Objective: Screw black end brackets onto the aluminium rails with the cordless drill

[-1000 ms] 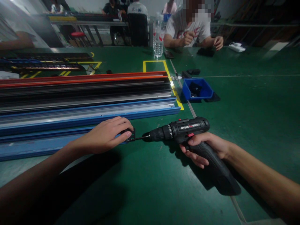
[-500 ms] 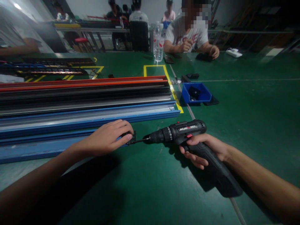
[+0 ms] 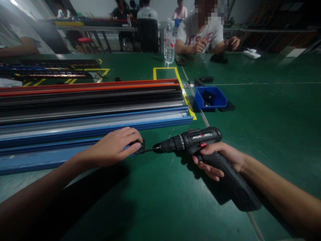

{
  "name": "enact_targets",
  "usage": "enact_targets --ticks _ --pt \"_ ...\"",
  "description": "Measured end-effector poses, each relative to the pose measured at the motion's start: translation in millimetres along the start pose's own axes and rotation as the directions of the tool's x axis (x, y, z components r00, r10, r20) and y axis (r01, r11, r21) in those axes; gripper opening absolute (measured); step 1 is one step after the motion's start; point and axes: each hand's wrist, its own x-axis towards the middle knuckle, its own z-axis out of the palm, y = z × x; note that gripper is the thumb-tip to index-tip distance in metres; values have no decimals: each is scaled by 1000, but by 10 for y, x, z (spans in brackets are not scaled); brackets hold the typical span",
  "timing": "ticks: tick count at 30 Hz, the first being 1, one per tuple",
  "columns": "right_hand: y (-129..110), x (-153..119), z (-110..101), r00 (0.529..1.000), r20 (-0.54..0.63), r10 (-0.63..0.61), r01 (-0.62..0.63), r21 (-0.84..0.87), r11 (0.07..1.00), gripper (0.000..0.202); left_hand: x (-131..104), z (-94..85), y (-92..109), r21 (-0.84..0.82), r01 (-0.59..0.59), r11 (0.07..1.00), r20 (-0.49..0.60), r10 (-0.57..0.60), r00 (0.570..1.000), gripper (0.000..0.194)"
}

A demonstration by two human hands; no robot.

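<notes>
My right hand (image 3: pixel 213 162) is wrapped round the grip of a black cordless drill (image 3: pixel 202 138), which points left. Its long thin bit (image 3: pixel 150 149) reaches a black end cap (image 3: pixel 142 147) at the right end of the nearest blue metal profile (image 3: pixel 54 157). My left hand (image 3: pixel 122 144) is closed over that end of the profile, its fingers curled down by the cap. The fingers hide most of the cap, and the exact spot where the bit tip meets it is too small to make out.
Blue, black and orange profiles (image 3: pixel 112 86) lie parallel behind the nearest one. A blue bin (image 3: pixel 212 106) with black parts stands right of them on the green table (image 3: pixel 271 134). Water bottles (image 3: pixel 169 50) stand farther back, before a seated person (image 3: pixel 200 36).
The drill, my hands and the nearest profile keep nearly the same positions. Across the table, the seated person's hand on the right side has risen. The view has tilted slightly.
</notes>
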Motion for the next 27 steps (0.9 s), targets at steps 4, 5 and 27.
enact_targets --ticks 4,5,27 --pt "-2 0 13 1000 11 -2 2 -1 1000 34 2 13 -10 12 -1 1000 5 1 1000 43" --pt "-4 -1 18 1000 9 -2 2 -2 1000 34 3 15 -12 14 -1 1000 5 1 1000 43" --pt "1 1 18 999 -43 9 -8 26 1000 36 1 0 1 24 -19 1000 4 19 1000 43"
